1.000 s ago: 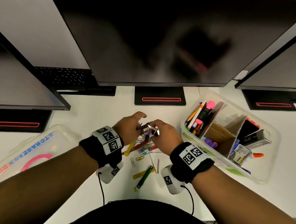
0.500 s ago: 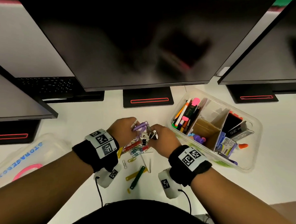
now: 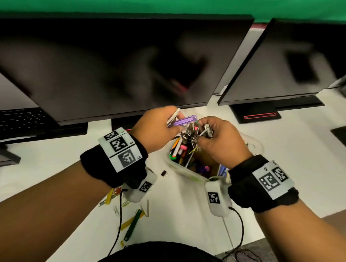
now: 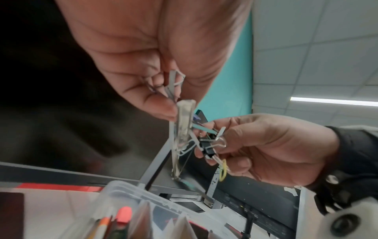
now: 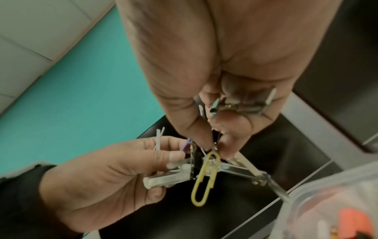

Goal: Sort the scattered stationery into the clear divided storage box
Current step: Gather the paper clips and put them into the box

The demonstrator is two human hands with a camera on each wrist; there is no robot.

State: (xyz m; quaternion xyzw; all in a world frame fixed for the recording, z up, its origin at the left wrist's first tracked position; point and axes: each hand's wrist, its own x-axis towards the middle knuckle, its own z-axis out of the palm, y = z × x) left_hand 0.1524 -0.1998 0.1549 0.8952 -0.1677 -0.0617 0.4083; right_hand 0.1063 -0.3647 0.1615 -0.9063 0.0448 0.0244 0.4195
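Both hands hold a tangled bunch of clips (image 3: 189, 133) in the air above the clear divided storage box (image 3: 255, 145). My left hand (image 3: 158, 126) pinches a purple clip (image 3: 185, 120) and pale flat pieces. My right hand (image 3: 219, 138) grips binder clips and paper clips; a yellow paper clip (image 5: 204, 177) dangles beneath it. In the left wrist view a clear plastic clip (image 4: 185, 121) sits at my left fingertips, and black binder clips (image 4: 207, 145) are in the right hand. The box holds pens and markers (image 3: 179, 152) in its left compartment.
Loose clips stay on the white desk by my left wrist: a green clip (image 3: 133, 224), yellow strips (image 3: 128, 222), a small black binder clip (image 3: 163, 173). Dark monitors (image 3: 119, 66) rise right behind the box. A keyboard (image 3: 17, 119) lies far left. A cable (image 3: 241, 231) trails from my right wrist.
Both hands lifted the bunch of clips off the desk and carried it to the right, over the storage box. The head view swung right and up with them.
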